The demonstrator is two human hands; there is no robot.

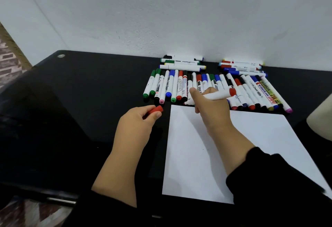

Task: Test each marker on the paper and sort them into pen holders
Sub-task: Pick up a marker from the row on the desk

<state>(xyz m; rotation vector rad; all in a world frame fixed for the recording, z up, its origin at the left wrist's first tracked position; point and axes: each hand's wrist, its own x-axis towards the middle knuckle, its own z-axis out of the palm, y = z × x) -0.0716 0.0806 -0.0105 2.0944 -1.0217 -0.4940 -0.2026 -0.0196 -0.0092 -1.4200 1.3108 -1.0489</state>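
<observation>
My right hand (210, 108) grips a white marker with a red end (218, 95), held level just above the far edge of the white paper (206, 154). My left hand (138, 120) pinches the marker's red cap (156, 110) over the black table, left of the paper. A long row of several capped markers (172, 86) lies beyond the paper, running rightward to a pink-tipped marker (288, 110). No pen holder is clearly in view.
Two small stacks of markers lie against the wall, the left stack (182, 63) and the right stack (241, 66). A pale rounded object (321, 124) sits at the right edge. The black table (71, 101) extends left; its front edge is near my sleeves.
</observation>
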